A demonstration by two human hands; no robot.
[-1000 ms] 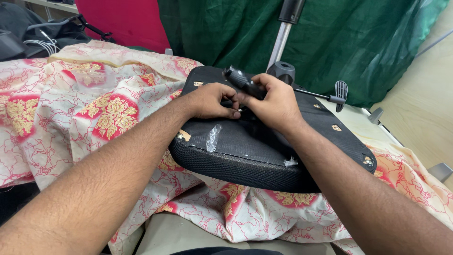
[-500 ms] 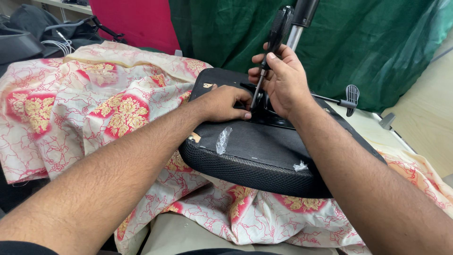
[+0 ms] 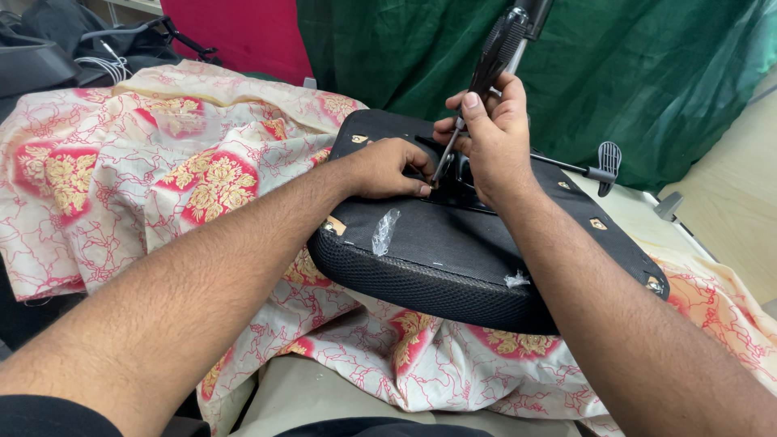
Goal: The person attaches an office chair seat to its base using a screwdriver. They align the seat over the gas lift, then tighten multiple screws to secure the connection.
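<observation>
Here, label by label:
Right hand [image 3: 495,142]: closed around a screwdriver [image 3: 484,79], gripping the lower part of the black handle, thumb on top, at about 1 o'clock from the middle of the view
Screwdriver: tilted, handle toward 1 o'clock, thin metal shaft running down toward 7 o'clock, tip at the metal plate [image 3: 460,184] in the centre of the seat underside
Left hand [image 3: 387,168]: lying flat on the seat, fingers curled narrow and pinched together right at the screwdriver tip; whatever sits under the fingertips too small to tell
Chair seat [image 3: 453,251]: black, turned upside down, mesh edge facing 6 o'clock, resting on the patterned cloth, just right of the middle of the view
Seat corners: small tan tabs at 9, 11, 3 and 4 o'clock of the seat
Plastic scraps: one clear strip [image 3: 384,232] near the 8 o'clock edge, a smaller bit [image 3: 516,280] near 5 o'clock
Lever [image 3: 589,168]: thin rod with a black paddle end, sticking out toward 3 o'clock from the plate
Cloth [image 3: 137,178]: cream with red and gold flowers, spread under the seat from 9 to 5 o'clock
Backdrop: green fabric [image 3: 647,73] at 1 o'clock, red panel [image 3: 235,32] at 11 o'clock, dark bags and cables [image 3: 73,48] at 10 o'clock
</observation>
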